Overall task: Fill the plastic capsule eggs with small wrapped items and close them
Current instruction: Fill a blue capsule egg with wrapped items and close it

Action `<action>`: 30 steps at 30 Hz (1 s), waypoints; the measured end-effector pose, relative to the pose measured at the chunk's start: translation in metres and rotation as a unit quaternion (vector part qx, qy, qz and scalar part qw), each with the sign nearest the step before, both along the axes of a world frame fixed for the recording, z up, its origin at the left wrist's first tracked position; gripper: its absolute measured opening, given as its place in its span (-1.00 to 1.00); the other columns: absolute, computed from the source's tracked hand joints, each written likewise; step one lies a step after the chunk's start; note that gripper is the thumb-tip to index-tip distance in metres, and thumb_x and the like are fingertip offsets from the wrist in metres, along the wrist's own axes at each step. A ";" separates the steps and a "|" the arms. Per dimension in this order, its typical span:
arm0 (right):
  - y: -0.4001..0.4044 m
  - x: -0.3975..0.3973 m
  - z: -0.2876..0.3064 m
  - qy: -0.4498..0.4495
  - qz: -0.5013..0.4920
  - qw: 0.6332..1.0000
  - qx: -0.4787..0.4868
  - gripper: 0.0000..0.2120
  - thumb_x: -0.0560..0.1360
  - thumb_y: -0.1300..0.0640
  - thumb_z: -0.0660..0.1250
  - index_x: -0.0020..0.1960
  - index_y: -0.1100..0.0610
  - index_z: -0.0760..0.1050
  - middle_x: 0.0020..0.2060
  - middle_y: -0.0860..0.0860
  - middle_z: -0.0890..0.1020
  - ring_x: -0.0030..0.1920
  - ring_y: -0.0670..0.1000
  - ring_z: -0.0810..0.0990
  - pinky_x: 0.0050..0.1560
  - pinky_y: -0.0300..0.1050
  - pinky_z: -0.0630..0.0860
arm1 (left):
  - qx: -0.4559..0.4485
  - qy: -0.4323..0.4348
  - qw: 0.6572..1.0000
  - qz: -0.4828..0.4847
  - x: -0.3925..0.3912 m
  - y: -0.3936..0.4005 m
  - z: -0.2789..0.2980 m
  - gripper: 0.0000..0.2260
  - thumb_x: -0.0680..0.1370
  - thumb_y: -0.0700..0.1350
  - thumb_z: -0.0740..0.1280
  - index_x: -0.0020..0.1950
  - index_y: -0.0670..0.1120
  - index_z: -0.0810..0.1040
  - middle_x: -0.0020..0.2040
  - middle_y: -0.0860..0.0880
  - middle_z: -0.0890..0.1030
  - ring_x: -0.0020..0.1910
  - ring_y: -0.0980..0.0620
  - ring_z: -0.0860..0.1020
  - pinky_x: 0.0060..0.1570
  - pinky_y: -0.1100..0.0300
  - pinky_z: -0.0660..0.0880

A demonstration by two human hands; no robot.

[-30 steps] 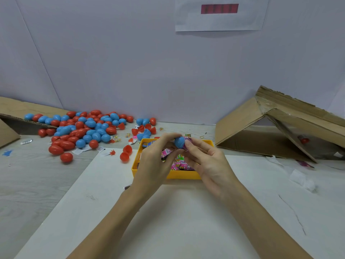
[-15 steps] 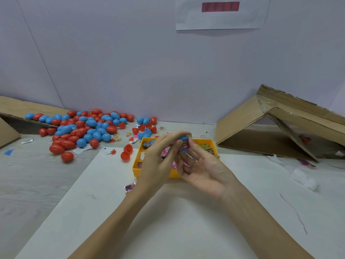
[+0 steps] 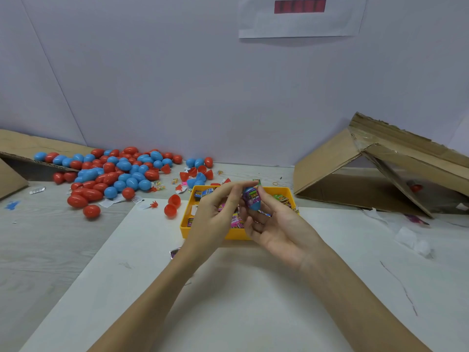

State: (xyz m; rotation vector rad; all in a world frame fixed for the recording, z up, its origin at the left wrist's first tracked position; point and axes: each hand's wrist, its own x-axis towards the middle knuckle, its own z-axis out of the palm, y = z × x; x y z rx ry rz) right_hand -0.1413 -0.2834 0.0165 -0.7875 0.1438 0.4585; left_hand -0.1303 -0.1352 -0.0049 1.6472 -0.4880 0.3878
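My right hand [image 3: 276, 224] holds a blue egg half [image 3: 255, 203] palm-up above the yellow tray [image 3: 236, 233], thumb and fingers curled round it. A purple wrapped item [image 3: 250, 196] sits in the half's open mouth. My left hand [image 3: 215, 214] has its fingertips at the top of that wrapped item, pressing or pinching it. The tray holds several small wrapped items [image 3: 203, 193].
A heap of red and blue eggs [image 3: 119, 171] lies at the back left, partly on a cardboard flap [image 3: 22, 146]. Two red egg halves [image 3: 172, 205] lie left of the tray. A collapsed cardboard box [image 3: 380, 168] stands at the right. White paper [image 3: 228, 301] covers the near table.
My right hand turned palm-up with the blue egg half, and the wrapped item now sits in its opening with my left fingers on top.
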 end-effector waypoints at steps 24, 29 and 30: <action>0.007 -0.003 -0.014 -0.248 -0.202 0.895 -0.312 -0.70 0.40 0.11 0.62 0.07 0.15 0.66 -0.12 0.01 0.77 -0.06 -0.02 0.76 -0.09 -0.16 0.68 | 0.187 -0.226 0.943 0.159 -0.004 -0.001 -0.001 -0.63 0.41 -0.32 0.56 0.19 -0.20 0.64 0.12 0.01 0.62 0.11 0.16 0.56 0.15 0.40 0.49; 0.011 -0.004 -0.015 -0.241 -0.200 0.899 -0.308 -0.66 0.39 0.12 0.62 0.10 0.18 0.64 -0.11 0.04 0.77 -0.06 0.01 0.76 0.02 -0.02 0.71 | 0.192 -0.227 0.935 0.195 -0.006 -0.003 -0.001 -0.67 0.39 -0.33 0.57 0.13 -0.22 0.64 0.03 -0.06 0.64 0.04 0.19 0.52 0.07 0.51 0.46; 0.013 -0.005 -0.015 -0.241 -0.203 0.898 -0.307 -0.67 0.39 0.13 0.62 0.10 0.18 0.64 -0.11 0.04 0.77 -0.06 0.00 0.76 0.02 -0.02 0.71 | 0.191 -0.228 0.933 0.201 -0.007 -0.004 -0.001 -0.68 0.39 -0.33 0.57 0.12 -0.22 0.64 0.02 -0.08 0.64 0.04 0.19 0.51 0.06 0.52 0.46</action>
